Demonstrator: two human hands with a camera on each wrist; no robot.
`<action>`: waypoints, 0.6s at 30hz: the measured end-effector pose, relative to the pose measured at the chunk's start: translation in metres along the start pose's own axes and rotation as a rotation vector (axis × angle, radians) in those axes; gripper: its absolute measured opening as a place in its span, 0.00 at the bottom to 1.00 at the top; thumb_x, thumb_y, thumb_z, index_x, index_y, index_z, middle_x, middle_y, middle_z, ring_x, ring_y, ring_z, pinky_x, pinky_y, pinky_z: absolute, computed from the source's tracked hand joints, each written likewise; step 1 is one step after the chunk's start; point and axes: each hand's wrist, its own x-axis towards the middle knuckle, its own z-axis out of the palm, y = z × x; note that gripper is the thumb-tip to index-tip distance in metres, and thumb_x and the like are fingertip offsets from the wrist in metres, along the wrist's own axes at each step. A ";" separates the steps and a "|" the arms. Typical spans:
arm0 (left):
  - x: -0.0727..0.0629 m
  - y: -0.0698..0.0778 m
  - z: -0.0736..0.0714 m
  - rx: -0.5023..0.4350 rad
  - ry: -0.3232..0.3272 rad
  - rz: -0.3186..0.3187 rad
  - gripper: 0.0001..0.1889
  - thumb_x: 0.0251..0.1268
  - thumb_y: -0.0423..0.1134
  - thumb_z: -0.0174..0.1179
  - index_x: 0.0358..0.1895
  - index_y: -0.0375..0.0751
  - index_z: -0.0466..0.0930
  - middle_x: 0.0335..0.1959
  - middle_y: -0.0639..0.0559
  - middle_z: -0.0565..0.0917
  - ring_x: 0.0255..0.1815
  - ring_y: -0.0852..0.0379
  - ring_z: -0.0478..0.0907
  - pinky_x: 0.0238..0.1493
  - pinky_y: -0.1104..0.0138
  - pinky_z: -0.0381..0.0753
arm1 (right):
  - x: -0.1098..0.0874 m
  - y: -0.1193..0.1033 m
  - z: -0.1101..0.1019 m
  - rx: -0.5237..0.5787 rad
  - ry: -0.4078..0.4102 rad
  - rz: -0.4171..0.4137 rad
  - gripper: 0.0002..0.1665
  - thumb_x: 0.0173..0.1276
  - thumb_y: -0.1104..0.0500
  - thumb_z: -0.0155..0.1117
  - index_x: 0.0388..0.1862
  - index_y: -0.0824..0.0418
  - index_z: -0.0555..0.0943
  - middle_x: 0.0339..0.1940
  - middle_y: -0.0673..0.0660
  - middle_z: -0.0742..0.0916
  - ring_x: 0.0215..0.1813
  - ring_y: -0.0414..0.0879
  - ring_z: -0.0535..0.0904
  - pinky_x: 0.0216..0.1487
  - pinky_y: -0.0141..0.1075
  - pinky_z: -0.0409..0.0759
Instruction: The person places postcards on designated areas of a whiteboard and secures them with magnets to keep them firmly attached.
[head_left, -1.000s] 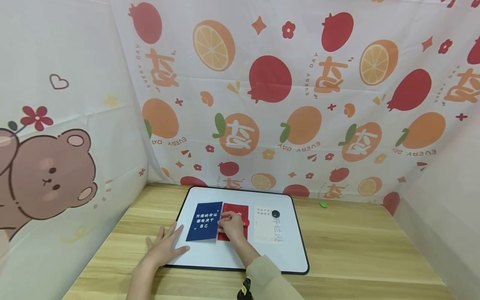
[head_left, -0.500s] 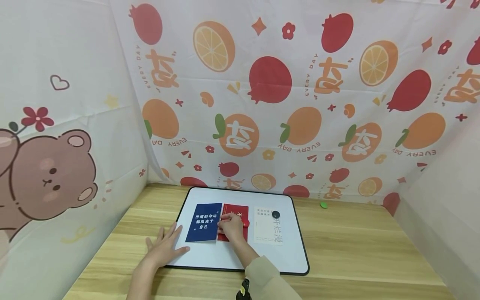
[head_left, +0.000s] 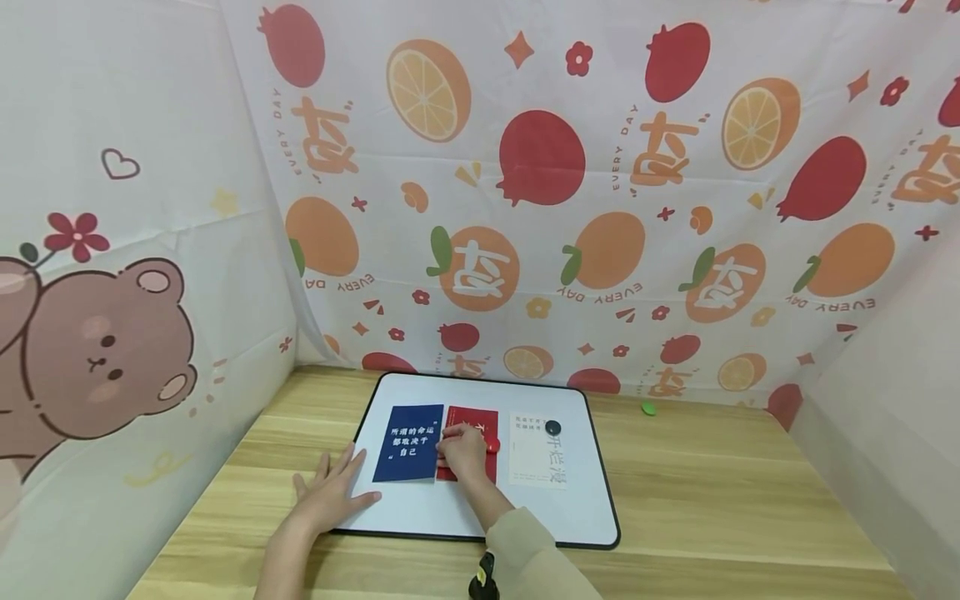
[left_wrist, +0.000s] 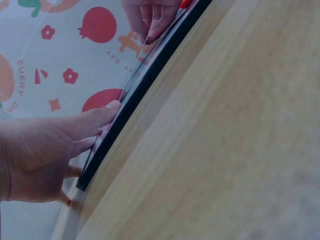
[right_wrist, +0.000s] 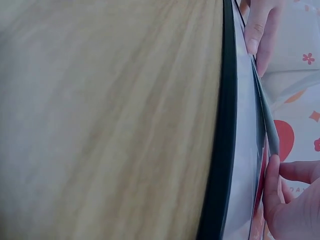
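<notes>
A blue card [head_left: 409, 443] with white lettering lies over the whiteboard [head_left: 420, 510], its right edge lifted. My right hand [head_left: 463, 452] pinches that edge between thumb and fingers, as the right wrist view also shows. Beneath and beside the hand is a red card [head_left: 472, 417], partly hidden, with a red round magnet [head_left: 492, 446] on it. My left hand [head_left: 327, 495] lies with fingers spread across the board's left edge, its thumb on the white surface. In the left wrist view the left hand [left_wrist: 45, 150] touches the board's dark rim.
A pale card [head_left: 530, 457] with a black round magnet [head_left: 552, 427] lies on the right part of the board. A small green magnet-like piece [head_left: 648, 409] lies on the wooden table [head_left: 712, 492] farther right. Printed cloth walls [head_left: 540, 242] stand behind and at the sides.
The blue card's lifted right edge shifts very slightly as my right hand keeps pinching it. My left hand stays in place.
</notes>
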 end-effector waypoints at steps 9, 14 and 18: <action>0.000 0.000 0.000 0.001 -0.007 -0.010 0.44 0.54 0.60 0.59 0.65 0.28 0.60 0.68 0.29 0.52 0.63 0.21 0.40 0.50 0.28 0.29 | -0.003 0.002 0.002 -0.035 -0.004 -0.027 0.06 0.58 0.69 0.64 0.35 0.66 0.82 0.18 0.53 0.80 0.16 0.41 0.77 0.17 0.28 0.76; 0.000 0.000 0.000 0.000 -0.005 -0.009 0.44 0.55 0.60 0.59 0.65 0.29 0.60 0.68 0.30 0.52 0.62 0.20 0.40 0.50 0.28 0.29 | -0.004 0.002 0.002 -0.033 -0.011 -0.047 0.06 0.59 0.70 0.63 0.35 0.67 0.82 0.17 0.54 0.80 0.16 0.41 0.76 0.17 0.29 0.76; 0.000 0.000 -0.001 -0.005 -0.004 -0.010 0.43 0.55 0.59 0.59 0.65 0.29 0.60 0.68 0.30 0.51 0.63 0.20 0.40 0.50 0.28 0.29 | -0.003 0.001 0.002 -0.040 -0.009 -0.049 0.05 0.59 0.70 0.63 0.35 0.67 0.82 0.17 0.53 0.80 0.15 0.41 0.76 0.17 0.29 0.77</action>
